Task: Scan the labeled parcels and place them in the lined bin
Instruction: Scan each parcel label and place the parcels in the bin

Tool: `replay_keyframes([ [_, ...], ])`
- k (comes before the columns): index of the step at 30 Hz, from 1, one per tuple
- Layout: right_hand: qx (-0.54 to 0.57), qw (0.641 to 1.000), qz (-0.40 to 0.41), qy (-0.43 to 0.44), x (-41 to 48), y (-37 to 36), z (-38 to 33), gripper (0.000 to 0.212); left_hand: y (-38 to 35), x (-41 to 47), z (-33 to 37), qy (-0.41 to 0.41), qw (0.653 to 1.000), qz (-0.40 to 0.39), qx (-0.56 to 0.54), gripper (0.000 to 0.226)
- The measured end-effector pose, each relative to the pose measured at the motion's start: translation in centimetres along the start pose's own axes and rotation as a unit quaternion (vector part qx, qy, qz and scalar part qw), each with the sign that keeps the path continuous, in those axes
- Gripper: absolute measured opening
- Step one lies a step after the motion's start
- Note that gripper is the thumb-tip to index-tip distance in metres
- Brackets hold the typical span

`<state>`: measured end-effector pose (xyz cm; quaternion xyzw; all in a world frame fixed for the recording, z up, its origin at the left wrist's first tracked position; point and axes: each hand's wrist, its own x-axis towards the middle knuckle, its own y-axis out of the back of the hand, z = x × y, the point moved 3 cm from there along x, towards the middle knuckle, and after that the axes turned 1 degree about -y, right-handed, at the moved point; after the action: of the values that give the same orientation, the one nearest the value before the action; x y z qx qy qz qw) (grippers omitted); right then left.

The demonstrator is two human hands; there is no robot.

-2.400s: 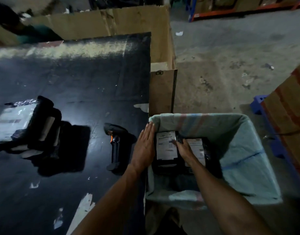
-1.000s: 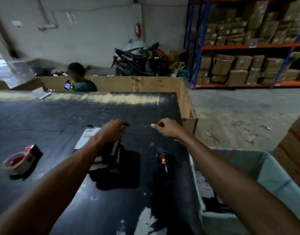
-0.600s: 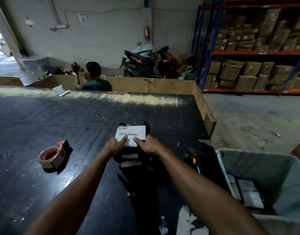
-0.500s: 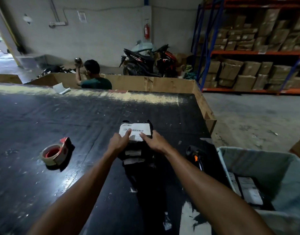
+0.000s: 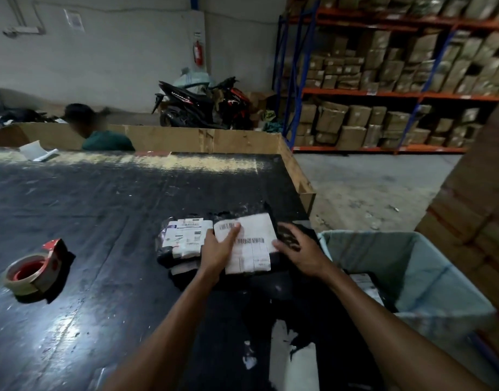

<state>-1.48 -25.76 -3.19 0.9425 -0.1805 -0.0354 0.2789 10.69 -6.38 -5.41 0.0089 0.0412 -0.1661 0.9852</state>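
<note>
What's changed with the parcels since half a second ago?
The top parcel came off the stack to the right, toward the lined bin; left hand now lies flat on its label, right hand at its right edge. The other parcel, tape roll and bin stayed put.
</note>
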Motion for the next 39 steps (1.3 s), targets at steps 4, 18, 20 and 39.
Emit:
replay_keyframes([
  [4,-0.077,0.971,0.184,-0.13,0.7,2.0,6.9,0.036,-2.6,-2.8,-3.5,0.01,0.998,-0.035,0.06,0.038],
  [18,0.019,0.959,0.019,-0.282,1.3,-0.9,4.3,0.044,-1.8,-4.9,-9.0,0.059,0.993,-0.013,0.103,0.056],
  [20,0.022,0.963,0.021,-0.268,0.5,-1.1,2.6,0.035,-1.9,-5.5,-8.3,0.054,0.994,0.002,0.099,0.052],
  [39,0.01,0.971,-0.105,-0.213,-8.4,1.0,-12.3,0.034,-1.7,-4.6,-10.1,0.084,0.993,0.019,0.082,0.075],
])
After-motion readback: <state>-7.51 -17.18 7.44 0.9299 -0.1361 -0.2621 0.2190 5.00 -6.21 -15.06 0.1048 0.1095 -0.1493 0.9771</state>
